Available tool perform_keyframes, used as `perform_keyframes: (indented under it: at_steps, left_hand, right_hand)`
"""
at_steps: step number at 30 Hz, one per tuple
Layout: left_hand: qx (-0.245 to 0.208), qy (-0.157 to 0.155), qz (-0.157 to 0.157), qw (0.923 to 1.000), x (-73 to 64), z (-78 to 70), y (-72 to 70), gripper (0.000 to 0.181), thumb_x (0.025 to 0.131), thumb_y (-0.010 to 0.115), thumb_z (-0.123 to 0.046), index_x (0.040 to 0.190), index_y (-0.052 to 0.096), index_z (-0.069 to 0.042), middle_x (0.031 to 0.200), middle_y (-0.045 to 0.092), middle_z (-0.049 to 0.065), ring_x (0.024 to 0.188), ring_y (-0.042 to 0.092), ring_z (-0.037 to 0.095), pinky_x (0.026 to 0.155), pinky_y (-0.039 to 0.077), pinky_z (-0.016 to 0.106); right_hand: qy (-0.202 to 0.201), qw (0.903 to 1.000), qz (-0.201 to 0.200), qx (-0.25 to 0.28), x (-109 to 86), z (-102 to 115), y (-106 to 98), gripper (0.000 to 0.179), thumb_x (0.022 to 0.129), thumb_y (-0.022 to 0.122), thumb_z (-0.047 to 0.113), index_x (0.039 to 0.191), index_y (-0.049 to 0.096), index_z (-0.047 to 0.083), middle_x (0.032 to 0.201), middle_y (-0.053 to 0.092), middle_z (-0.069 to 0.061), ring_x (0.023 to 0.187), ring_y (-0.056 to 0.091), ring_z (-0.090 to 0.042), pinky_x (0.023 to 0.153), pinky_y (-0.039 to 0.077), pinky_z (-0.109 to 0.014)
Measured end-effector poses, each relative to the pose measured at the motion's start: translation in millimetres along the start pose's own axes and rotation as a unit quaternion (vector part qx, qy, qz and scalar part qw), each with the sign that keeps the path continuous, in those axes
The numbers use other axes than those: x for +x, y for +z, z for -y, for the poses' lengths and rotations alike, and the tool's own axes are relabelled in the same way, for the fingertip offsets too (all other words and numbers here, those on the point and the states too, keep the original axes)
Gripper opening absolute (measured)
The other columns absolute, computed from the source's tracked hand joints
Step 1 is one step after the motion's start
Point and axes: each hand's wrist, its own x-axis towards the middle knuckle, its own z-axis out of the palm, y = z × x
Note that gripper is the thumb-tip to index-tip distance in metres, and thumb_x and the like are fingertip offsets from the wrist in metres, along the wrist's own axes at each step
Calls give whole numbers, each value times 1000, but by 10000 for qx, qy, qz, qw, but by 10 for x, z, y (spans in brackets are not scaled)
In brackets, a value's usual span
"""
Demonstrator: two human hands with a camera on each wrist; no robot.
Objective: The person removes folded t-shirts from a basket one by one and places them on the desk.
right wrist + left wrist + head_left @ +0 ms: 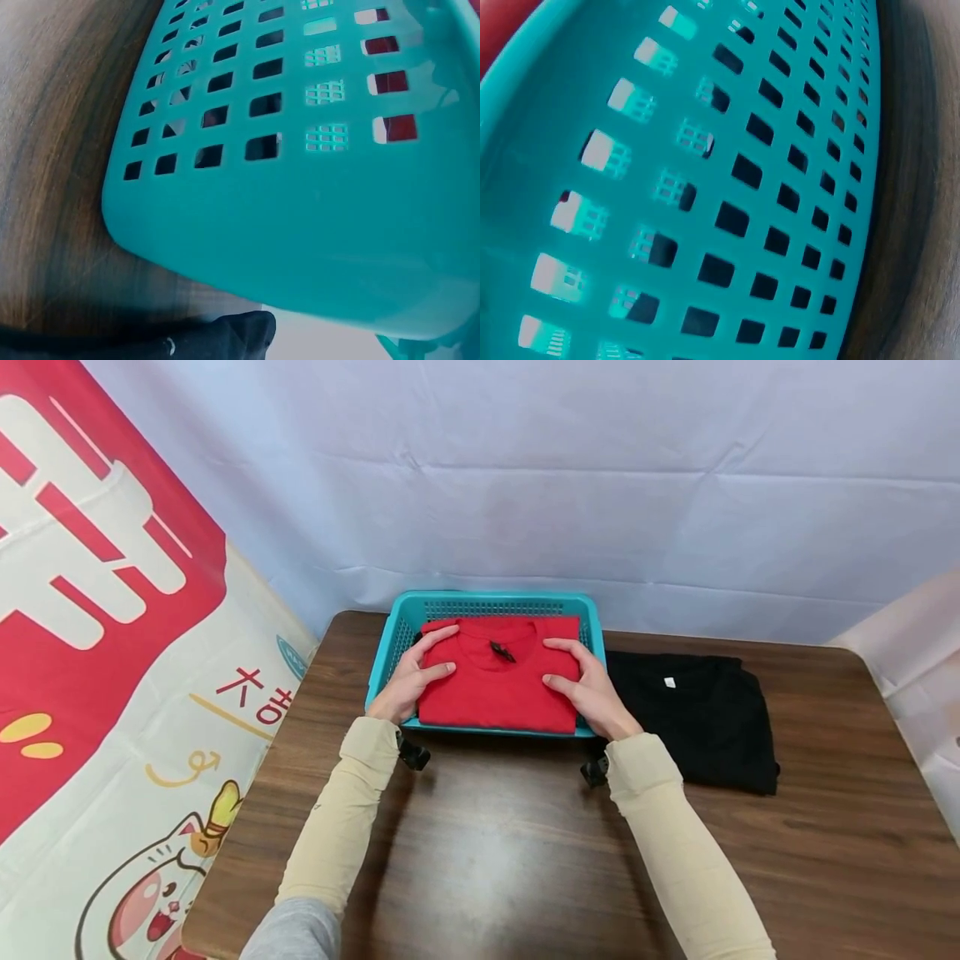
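A folded red T-shirt (498, 689) with a dark neck label lies level at the mouth of a turquoise plastic basket (487, 597), covering most of its opening. On its left side my left hand (412, 681) holds the shirt, thumb and index finger on top. The right hand (588, 689) holds the opposite side in the same way. The other fingers of both hands are mostly hidden. Both wrist views show chiefly the perforated basket wall (780, 195), with no fingers in sight. Red cloth (394, 82) shows through its holes in the right wrist view.
A folded black T-shirt (697, 727) with a small white label lies on the wooden table (480, 843), right beside the basket. Behind the table hangs a pale sheet (562, 485). A printed red and white banner (150, 710) stands along the left edge.
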Motion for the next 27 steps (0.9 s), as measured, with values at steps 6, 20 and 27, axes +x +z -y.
perform_keyframes:
  at_steps: [6, 20, 27]
  left_hand:
    - [-355, 92, 241, 9990, -45, -106, 44, 60, 93, 57, -5, 146, 40, -27, 139, 43, 8, 124, 47, 25, 84, 57, 33]
    - [-661, 423, 753, 9941, -298, -291, 121, 67, 94, 48, 5, 150, 31, -26, 142, 39, 5, 127, 44, 22, 85, 57, 33]
    - [-707, 478, 938, 9919, -431, -358, 139, 62, 93, 47, 5, 149, 34, -19, 138, 42, 7, 124, 47, 23, 86, 57, 34]
  right_hand:
    - [73, 9991, -90, 402, -83, 56, 2, 54, 94, 62, 13, 143, 42, 22, 135, 44, -7, 115, 52, -23, 79, 57, -30]
    - [-303, 9963, -13, 809, -326, 212, 63, 50, 95, 60, 11, 141, 44, 19, 130, 49, -6, 108, 58, -20, 78, 58, -31]
    - [-392, 9955, 109, 855, -456, 279, 86, 51, 94, 60, 11, 141, 44, 18, 132, 47, -7, 112, 57, -21, 79, 58, -32]
